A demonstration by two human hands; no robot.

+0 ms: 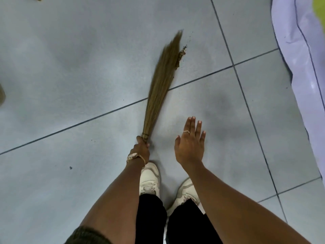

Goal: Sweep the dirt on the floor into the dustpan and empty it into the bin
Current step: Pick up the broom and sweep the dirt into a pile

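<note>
Stretching away under the person is the grey tiled floor [73,71], crossed by dark grout lines, and a pale lilac sheet of plastic [299,50] is lying along its right edge. Running up the middle of the view is the straw broom [159,85], its long axis pointing away from the feet and leaning a little to the right, the bristle tips blurring as they are brushing the tile. Gripping the bound neck of the broom is the left hand [141,147], fingers [140,139] closing tightly round it, a watch [132,156] sitting on that wrist. Hovering just beside it, apart from the broom, is the right hand [190,145], holding nothing, its fingers spreading wide and flat above the floor, a ring [186,132] on one of them. Lying right against the right side of the bristles, near their far end, is the little brown heap of dirt [181,54], with a few specks trailing beyond it. It is sitting well ahead of both hands, so I judge the broom is pushing it rightward. Neither dustpan nor bin is showing, so the gathering looks unfinished.
</note>
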